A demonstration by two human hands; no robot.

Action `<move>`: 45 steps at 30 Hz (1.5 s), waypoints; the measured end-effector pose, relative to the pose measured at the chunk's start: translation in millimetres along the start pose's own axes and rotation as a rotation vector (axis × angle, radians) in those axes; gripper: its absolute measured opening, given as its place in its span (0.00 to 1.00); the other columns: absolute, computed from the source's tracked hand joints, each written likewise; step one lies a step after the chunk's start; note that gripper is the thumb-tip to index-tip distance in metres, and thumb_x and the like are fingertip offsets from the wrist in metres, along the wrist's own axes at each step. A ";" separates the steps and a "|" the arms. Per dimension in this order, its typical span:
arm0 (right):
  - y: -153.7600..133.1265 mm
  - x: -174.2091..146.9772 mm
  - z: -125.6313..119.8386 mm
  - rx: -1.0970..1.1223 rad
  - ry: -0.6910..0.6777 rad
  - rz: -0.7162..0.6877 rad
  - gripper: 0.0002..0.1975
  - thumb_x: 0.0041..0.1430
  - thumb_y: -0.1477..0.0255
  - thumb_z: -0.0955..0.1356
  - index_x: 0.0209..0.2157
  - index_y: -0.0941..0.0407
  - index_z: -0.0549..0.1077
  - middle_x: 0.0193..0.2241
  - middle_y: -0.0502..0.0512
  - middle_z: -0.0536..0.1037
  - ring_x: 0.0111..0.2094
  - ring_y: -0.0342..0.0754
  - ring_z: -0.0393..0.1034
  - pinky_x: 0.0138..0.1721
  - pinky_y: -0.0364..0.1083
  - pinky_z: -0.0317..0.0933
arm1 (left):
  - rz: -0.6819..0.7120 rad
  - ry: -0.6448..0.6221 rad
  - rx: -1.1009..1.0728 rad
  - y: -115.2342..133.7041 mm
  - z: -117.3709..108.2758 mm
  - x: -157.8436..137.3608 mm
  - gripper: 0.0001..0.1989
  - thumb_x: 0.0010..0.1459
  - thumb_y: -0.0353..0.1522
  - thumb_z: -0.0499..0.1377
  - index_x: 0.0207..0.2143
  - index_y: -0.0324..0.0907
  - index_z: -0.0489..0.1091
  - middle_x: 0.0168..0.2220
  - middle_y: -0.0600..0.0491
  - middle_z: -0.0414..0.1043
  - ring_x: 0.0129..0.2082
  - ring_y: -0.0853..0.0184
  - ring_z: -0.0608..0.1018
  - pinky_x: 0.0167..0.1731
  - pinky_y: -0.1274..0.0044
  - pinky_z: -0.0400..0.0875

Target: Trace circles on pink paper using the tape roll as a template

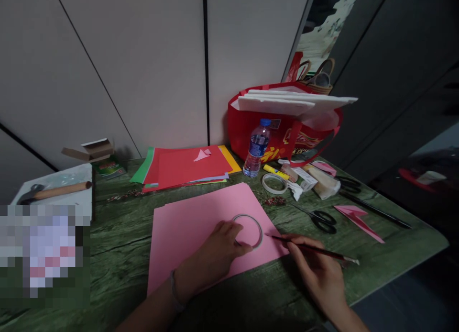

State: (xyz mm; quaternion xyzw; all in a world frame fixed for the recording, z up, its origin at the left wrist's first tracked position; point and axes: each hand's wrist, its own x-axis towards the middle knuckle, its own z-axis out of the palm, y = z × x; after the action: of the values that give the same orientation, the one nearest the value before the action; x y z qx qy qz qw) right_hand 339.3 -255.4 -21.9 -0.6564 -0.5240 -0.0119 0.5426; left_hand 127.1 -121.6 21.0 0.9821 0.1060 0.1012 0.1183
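Note:
My left hand [224, 243] rests on a stack of pink paper [190, 226], thumb and fingers spanning a thin grey ring that looks like a roll of tape [261, 230] and holding it flat. Between the fingers of my right hand [315, 265] is a dark red pencil [321, 251], gripped like a pen. Its tip points left, close to the ring's right edge; whether it touches the paper I cannot tell. Black-handled scissors [322, 221] lie beyond my right hand, beside a folded pink paper piece [356, 219].
Coloured paper sheets [193, 167] lie at the back, near a water bottle [256, 148] and a red bag [244, 126]. Another tape roll [264, 184] and a yellow glue stick [276, 172] are right of centre. A hammer [60, 190] lies on a white board at left.

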 end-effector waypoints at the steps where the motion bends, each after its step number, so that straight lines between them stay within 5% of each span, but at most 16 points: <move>1: -1.0 0.7 0.7 -0.010 -0.007 -0.010 0.04 0.58 0.69 0.68 0.35 0.54 0.73 0.31 0.55 0.79 0.33 0.51 0.75 0.35 0.48 0.69 | 0.001 -0.002 0.000 -0.2 0.3 0.1 0.30 0.53 0.15 0.48 0.53 0.49 0.67 0.52 0.47 0.61 0.53 0.59 0.63 0.52 0.66 0.60; 19: -12.7 -14.1 -6.2 0.003 -0.326 -0.259 0.09 0.58 0.77 0.67 0.40 0.51 0.71 0.36 0.54 0.79 0.36 0.49 0.77 0.35 0.44 0.72 | 0.015 -0.008 0.034 -2.7 2.4 1.3 0.23 0.59 0.19 0.49 0.52 0.48 0.68 0.53 0.46 0.62 0.54 0.58 0.63 0.52 0.66 0.61; 32: -19.1 -9.0 -10.2 -0.023 -0.587 -0.461 0.16 0.62 0.76 0.63 0.50 0.53 0.71 0.44 0.58 0.78 0.45 0.52 0.75 0.44 0.46 0.71 | 0.001 0.019 -0.008 0.1 -0.4 0.3 0.20 0.62 0.21 0.48 0.50 0.49 0.69 0.54 0.46 0.60 0.56 0.58 0.62 0.51 0.67 0.62; 45: -31.5 -3.3 2.7 -0.183 -0.508 -0.727 0.20 0.69 0.73 0.54 0.46 0.54 0.75 0.41 0.57 0.81 0.42 0.47 0.76 0.40 0.41 0.69 | 0.016 0.027 -0.005 -0.2 -0.2 -0.3 0.15 0.65 0.27 0.49 0.49 0.49 0.69 0.55 0.46 0.60 0.58 0.57 0.60 0.52 0.67 0.61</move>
State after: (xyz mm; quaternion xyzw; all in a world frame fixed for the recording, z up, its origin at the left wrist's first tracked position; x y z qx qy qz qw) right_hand 314.2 -260.0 -2.9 -0.4569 -0.8339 -0.0866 0.2972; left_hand 126.8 -121.5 21.1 0.9811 0.0996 0.1156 0.1186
